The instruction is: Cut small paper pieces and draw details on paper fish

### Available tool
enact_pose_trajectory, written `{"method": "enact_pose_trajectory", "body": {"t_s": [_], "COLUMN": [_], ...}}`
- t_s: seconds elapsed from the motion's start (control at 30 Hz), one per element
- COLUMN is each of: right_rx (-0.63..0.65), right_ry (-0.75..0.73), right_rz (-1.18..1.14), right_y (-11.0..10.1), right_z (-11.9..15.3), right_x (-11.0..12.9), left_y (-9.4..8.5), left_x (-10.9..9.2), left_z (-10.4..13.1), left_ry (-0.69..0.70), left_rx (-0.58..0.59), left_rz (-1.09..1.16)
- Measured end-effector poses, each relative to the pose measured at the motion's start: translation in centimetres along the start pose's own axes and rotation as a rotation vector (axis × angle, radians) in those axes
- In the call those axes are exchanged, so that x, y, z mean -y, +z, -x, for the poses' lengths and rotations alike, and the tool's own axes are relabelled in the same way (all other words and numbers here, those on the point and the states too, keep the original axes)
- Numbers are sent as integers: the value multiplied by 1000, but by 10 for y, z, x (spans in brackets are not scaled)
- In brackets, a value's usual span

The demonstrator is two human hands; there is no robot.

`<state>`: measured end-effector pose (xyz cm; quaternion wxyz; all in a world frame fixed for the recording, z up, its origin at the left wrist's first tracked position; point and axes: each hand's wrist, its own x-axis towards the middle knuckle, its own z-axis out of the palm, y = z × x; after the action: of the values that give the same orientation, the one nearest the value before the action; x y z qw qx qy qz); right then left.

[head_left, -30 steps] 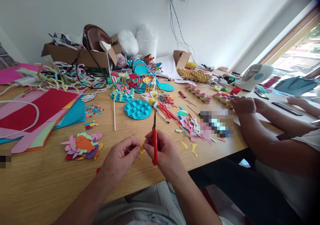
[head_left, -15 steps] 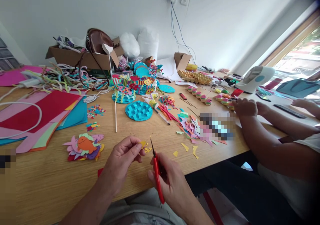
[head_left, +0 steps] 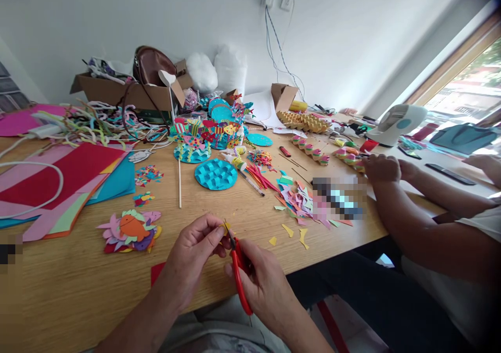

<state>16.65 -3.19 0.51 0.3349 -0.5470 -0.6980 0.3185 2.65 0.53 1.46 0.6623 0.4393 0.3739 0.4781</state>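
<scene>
Between the thumb and fingers of my left hand [head_left: 199, 242] is a small piece of yellow paper [head_left: 226, 229], mostly hidden by the fingers. My right hand [head_left: 261, 272] is wrapped round red-handled scissors [head_left: 239, 280], whose blade tips lie against the yellow paper. Yellow paper scraps [head_left: 288, 231] lie on the table to the right of the scissors. Left of my left hand is a pile of coloured paper fish [head_left: 135, 230], an orange one on top. A red piece of paper [head_left: 157, 272] shows partly from under my left wrist.
Coloured paper sheets [head_left: 66, 186] cover the table's left side. Ahead stand a blue textured disc [head_left: 216, 174], a fish decoration [head_left: 211, 129] and glue bottles [head_left: 236, 161]. Mixed paper scraps [head_left: 299, 199] lie to the right, near another person's hands [head_left: 381, 169]. A cardboard box [head_left: 121, 92] stands behind.
My right hand has brought the scissors left and up to the yellow paper in my left hand. The left hand has barely moved.
</scene>
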Motion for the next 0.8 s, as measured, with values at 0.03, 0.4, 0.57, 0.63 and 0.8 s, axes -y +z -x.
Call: {"method": "enact_pose_trajectory", "body": {"t_s": [0.03,0.4,0.57,0.63,0.8], "right_rx": [-1,-4,-9,-1,23], "right_ry": [3,0,-4,9,44], "right_rz": [2,-49,-48,-53,-47], "right_y": [0,0,0,0,-1], "right_z": [0,3,4,5,7], "right_x": [0,-1,-2,-3,-4], "left_y": [0,-4,-4,-5,-5], "left_x": [0,0,0,-1,-2], "left_z": [0,-2,-1,-1,-2], "left_ry": [-2,-9,-13,-16,-25], "left_rx": [2,1,-27,-33,-53], "left_rz": [-8,-73,-92,-97,-94]}}
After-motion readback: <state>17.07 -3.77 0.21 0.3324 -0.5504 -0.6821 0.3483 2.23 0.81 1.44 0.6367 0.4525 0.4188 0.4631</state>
